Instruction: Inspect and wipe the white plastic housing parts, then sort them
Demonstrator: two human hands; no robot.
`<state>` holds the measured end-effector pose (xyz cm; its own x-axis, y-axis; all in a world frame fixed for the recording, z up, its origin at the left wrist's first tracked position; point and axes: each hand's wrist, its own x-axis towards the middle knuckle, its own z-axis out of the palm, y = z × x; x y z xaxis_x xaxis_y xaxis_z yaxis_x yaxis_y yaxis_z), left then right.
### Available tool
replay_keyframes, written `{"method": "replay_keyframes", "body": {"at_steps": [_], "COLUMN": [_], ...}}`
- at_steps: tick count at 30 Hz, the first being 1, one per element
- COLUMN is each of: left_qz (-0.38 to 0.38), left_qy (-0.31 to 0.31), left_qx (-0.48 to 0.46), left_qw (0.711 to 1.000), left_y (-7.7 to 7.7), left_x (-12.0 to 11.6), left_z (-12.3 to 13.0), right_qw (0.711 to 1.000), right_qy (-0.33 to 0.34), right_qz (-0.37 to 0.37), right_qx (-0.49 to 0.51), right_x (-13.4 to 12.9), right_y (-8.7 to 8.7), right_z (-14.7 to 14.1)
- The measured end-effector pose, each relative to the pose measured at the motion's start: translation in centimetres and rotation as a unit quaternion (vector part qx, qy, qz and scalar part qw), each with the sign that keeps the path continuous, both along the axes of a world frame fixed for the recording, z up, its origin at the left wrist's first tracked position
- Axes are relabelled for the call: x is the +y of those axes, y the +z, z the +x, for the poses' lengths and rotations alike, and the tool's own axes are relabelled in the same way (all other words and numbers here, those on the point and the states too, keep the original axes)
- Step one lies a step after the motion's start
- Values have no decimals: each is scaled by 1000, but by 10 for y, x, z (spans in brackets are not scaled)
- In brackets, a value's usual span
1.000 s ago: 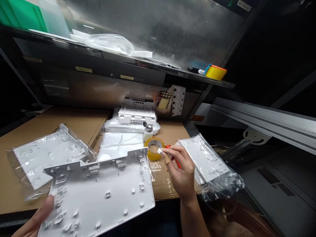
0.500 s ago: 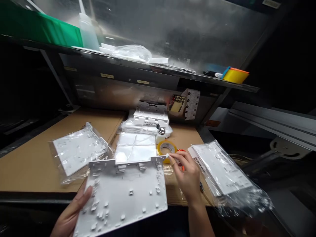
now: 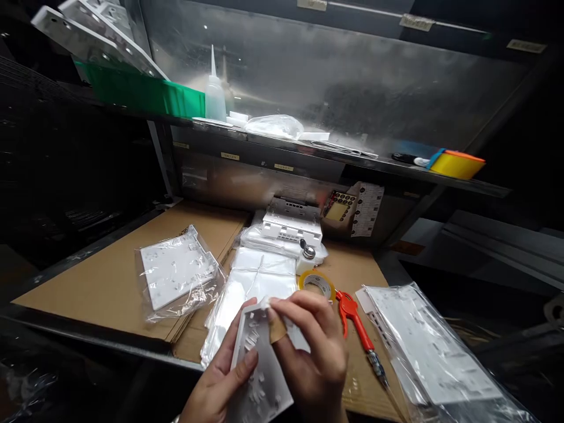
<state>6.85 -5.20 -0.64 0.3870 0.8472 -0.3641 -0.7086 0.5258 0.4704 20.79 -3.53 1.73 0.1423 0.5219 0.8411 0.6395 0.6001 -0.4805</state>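
Note:
A white plastic panel [image 3: 264, 376] with small raised clips is held low in front of me, seen at a steep angle. My left hand [image 3: 220, 376] grips its left side, thumb over the inner face. My right hand [image 3: 308, 346], a tan band round one finger, pinches at the panel's top corner; a small whitish bit shows at the fingertips, too small to name. Just behind the hands lies a stack of clear plastic bags [image 3: 259, 273]. A roll of yellow tape [image 3: 316, 283] and a red-handled tool [image 3: 355, 311] are right of them.
Bagged white panels lie at the left [image 3: 176, 270] and right [image 3: 432, 341] on cardboard [image 3: 110, 270]. Behind the bags are stacked white housings [image 3: 293, 220] and a small dispenser bottle [image 3: 306, 258]. The shelf above holds a green bin [image 3: 145, 91], a squeeze bottle [image 3: 215, 97] and a yellow roll [image 3: 458, 164].
The panel has turned from facing me broadly to a narrow, steep angle. My hands have come closer together at its top corner. The camera view has shifted, bringing the red-handled tool into fuller sight.

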Motion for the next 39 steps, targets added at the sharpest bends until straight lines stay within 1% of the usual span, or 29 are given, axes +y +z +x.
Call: {"method": "replay_keyframes", "body": {"at_steps": [2, 3, 5, 8, 10, 13, 16, 18, 21, 24, 26, 28, 30, 31, 32, 33, 34, 36, 37, 39], "left_qz": [2, 1, 1, 1, 7, 13, -11, -12, 13, 23, 12, 3, 6, 7, 7, 6, 4, 2, 1, -2], "left_qy": [3, 4, 3, -2, 4, 18, 10, 6, 8, 12, 5, 0, 4, 7, 10, 12, 14, 17, 19, 26], "left_qx": [-3, -1, 6, 4, 3, 3, -6, -1, 3, -4, 0, 9, 8, 2, -5, -8, -6, 5, 8, -1], "left_qw": [1000, 1000, 1000, 1000, 1000, 1000, 1000, 1000, 1000, 1000, 1000, 1000, 1000, 1000, 1000, 1000, 1000, 1000, 1000, 1000], "left_y": [-4, -5, -5, -1, 1, 4, 5, 6, 4, 3, 4, 7, 12, 13, 14, 14, 14, 12, 11, 10], "left_x": [-1, -2, -3, -4, -4, -4, -3, -2, -2, -2, -3, -3, -2, -1, 0, 1, 3, 6, 8, 12], "left_z": [2, 2, 2, 5, 7, 9, 8, 7, 8, 9, 7, 2, -4, -8, -12, -15, -19, -25, -28, -32], "right_qw": [1000, 1000, 1000, 999, 1000, 999, 999, 999, 1000, 999, 998, 998, 997, 994, 989, 977, 964, 945, 939, 930], "right_qy": [22, 21, -3, -34, -22, 7, -21, -40, -15, 22, 10, -17, -52, -82, -128, -182, -218, -229, -218, -200], "right_qz": [-5, -10, -14, -2, 9, -4, -17, -9, 1, -16, -39, -57, -59, -66, -78, -107, -153, -232, -264, -303], "right_qx": [-8, -10, -5, 3, -4, -34, -36, -22, -9, -27, -40, -34, -7, 9, 20, 24, 12, -21, -39, -63], "right_x": [3, 4, 5, 2, -1, -1, 3, 5, 5, 6, 10, 17, 28, 34, 42, 50, 58, 72, 77, 79], "right_y": [-2, -3, -4, 1, 3, 1, -4, -4, -1, 1, -1, -8, -19, -27, -35, -45, -56, -76, -85, -100], "right_z": [0, 2, 7, 9, 7, 8, 14, 16, 8, 2, 9, 29, 59, 75, 91, 106, 118, 136, 142, 150]}}
